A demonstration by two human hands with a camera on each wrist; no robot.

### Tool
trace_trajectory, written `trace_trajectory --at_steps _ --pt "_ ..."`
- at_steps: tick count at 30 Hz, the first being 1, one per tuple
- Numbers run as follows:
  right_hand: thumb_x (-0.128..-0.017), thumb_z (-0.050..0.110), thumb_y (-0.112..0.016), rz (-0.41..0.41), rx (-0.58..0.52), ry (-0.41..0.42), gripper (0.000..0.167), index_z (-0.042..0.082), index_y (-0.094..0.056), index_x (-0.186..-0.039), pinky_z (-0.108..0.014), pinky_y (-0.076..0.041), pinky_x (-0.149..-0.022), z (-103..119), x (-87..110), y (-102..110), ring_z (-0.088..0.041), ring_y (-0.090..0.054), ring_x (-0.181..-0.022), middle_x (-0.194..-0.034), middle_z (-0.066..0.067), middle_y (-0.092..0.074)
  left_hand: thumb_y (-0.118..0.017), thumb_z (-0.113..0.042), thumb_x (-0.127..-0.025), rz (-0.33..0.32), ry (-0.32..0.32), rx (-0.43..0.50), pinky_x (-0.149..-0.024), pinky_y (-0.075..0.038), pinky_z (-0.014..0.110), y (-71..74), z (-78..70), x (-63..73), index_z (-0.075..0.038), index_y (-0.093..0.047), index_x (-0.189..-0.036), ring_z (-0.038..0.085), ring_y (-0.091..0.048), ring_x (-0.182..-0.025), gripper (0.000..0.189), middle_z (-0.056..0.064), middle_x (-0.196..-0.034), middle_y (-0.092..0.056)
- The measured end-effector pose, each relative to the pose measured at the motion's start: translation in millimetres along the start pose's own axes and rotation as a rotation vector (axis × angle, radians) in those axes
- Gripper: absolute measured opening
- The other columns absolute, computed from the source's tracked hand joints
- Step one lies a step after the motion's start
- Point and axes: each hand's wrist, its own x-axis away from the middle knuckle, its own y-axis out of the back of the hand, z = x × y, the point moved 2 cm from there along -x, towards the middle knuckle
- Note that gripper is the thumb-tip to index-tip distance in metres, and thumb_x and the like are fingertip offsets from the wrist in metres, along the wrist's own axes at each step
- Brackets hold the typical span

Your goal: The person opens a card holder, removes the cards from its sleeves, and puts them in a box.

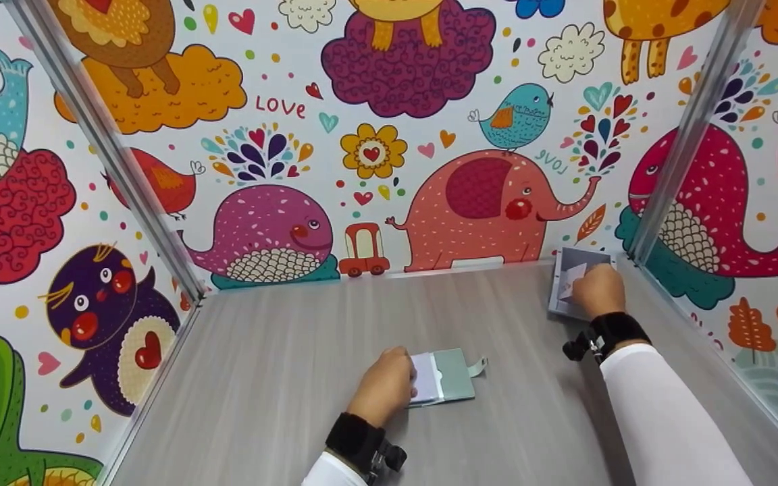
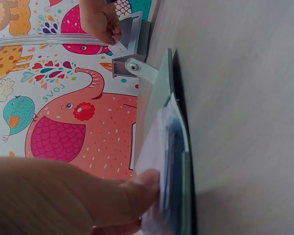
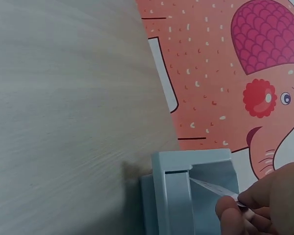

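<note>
A pale green card holder (image 1: pixel 455 373) lies opened out on the table, its snap strap (image 1: pixel 478 366) sticking out to the right. My left hand (image 1: pixel 383 383) grips it by the left part, the thumb pressing on the pale lilac inner sleeves (image 2: pixel 154 142). Over at the back right, my right hand (image 1: pixel 600 291) is at a grey open box (image 1: pixel 555 297). Between thumb and fingers it pinches a thin, light card (image 3: pixel 213 188), which reaches into the box opening. The palm side of the right hand is hidden in the head view.
The wood-grain table (image 1: pixel 281 364) is bounded by printed panels with cartoon animals at the back and sides. Metal posts (image 1: pixel 696 135) stand at both back corners, and the grey box is close to the right one.
</note>
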Motion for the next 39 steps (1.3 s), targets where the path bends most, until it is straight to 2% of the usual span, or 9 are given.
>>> trace_trajectory --at_steps 6,9,14,17,19,24,30,34,39 --pt "-0.103 0.009 -0.061 0.054 0.018 -0.052 0.038 -0.014 -0.073 -0.131 -0.059 -0.059 -0.102 -7 -5.9 -7 -0.044 -0.066 -0.110 -0.133 -0.035 -0.074 -0.095 -0.005 -0.082 0.008 0.015 0.013 -0.083 -0.058 0.035 0.0 -0.2 -0.6 -0.009 -0.072 -0.082 0.017 -0.059 -0.087 0.024 0.001 -0.095 -0.063" --pt "-0.104 0.011 -0.063 0.064 0.033 -0.042 0.041 -0.014 -0.072 -0.136 -0.059 -0.060 -0.101 -9 -6.2 -10 -0.045 -0.067 -0.112 -0.138 -0.035 -0.073 -0.095 -0.005 -0.083 0.008 0.018 0.017 -0.083 -0.058 0.035 -0.1 0.0 -0.5 -0.009 -0.073 -0.084 0.017 -0.059 -0.087 0.023 0.002 -0.095 -0.064" --pt "-0.104 0.012 -0.065 0.049 0.074 0.021 0.030 -0.011 -0.081 -0.116 -0.042 -0.055 -0.075 -4 0.1 -10 -0.037 -0.068 -0.092 -0.107 -0.025 -0.081 -0.096 -0.005 -0.084 0.018 0.030 0.021 -0.084 -0.059 0.035 0.1 -0.3 -0.6 -0.007 -0.075 -0.088 0.018 -0.061 -0.089 0.021 0.002 -0.097 -0.065" --pt "-0.104 0.010 -0.064 0.058 0.097 0.053 0.027 -0.008 -0.084 -0.103 -0.038 -0.049 -0.067 0 7.0 -9 -0.033 -0.066 -0.080 -0.085 -0.015 -0.078 -0.096 -0.006 -0.084 0.019 0.031 0.016 -0.085 -0.060 0.036 0.1 -0.5 -0.9 -0.007 -0.077 -0.089 0.018 -0.062 -0.091 0.020 0.002 -0.098 -0.067" --pt "-0.104 0.008 -0.062 0.064 0.108 0.060 0.027 -0.007 -0.084 -0.099 -0.038 -0.047 -0.065 2 10.7 -8 -0.032 -0.065 -0.076 -0.078 -0.012 -0.075 -0.096 -0.007 -0.084 0.020 0.029 0.010 -0.085 -0.060 0.036 -0.6 -0.3 -0.8 -0.007 -0.077 -0.088 0.019 -0.063 -0.092 0.019 0.002 -0.099 -0.067" --pt "-0.103 0.009 -0.063 0.059 0.143 0.054 0.026 -0.006 -0.083 -0.097 -0.043 -0.049 -0.070 0 9.3 -12 -0.035 -0.066 -0.079 -0.082 -0.015 -0.077 -0.096 -0.008 -0.085 0.023 0.022 -0.001 -0.086 -0.059 0.035 -1.6 0.2 -1.1 -0.007 -0.079 -0.088 0.018 -0.062 -0.093 0.018 0.001 -0.100 -0.067" --pt "-0.104 0.014 -0.063 0.080 0.139 0.029 0.031 0.000 -0.080 -0.081 -0.042 -0.047 -0.068 -4 0.4 -15 -0.033 -0.064 -0.077 -0.066 -0.008 -0.065 -0.096 -0.007 -0.083 0.018 0.009 -0.002 -0.085 -0.059 0.034 -1.0 -0.8 -1.0 -0.006 -0.079 -0.086 0.017 -0.060 -0.092 0.017 0.001 -0.099 -0.066" --pt "-0.105 0.016 -0.062 0.101 0.127 0.018 0.032 -0.004 -0.083 -0.091 -0.041 -0.048 -0.068 -5 -0.6 -14 -0.034 -0.066 -0.079 -0.069 -0.010 -0.069 -0.097 -0.007 -0.083 0.019 0.015 0.006 -0.085 -0.059 0.035 0.4 -1.5 -0.5 -0.005 -0.080 -0.089 0.018 -0.061 -0.092 0.017 0.001 -0.099 -0.066" --pt "-0.108 0.018 -0.060 0.128 0.115 -0.011 0.036 -0.010 -0.083 -0.112 -0.043 -0.053 -0.076 -4 1.6 -9 -0.038 -0.070 -0.090 -0.092 -0.019 -0.082 -0.096 -0.007 -0.083 0.021 0.008 0.000 -0.086 -0.060 0.035 0.7 -1.6 -0.6 -0.005 -0.080 -0.088 0.018 -0.063 -0.092 0.017 0.002 -0.099 -0.067"
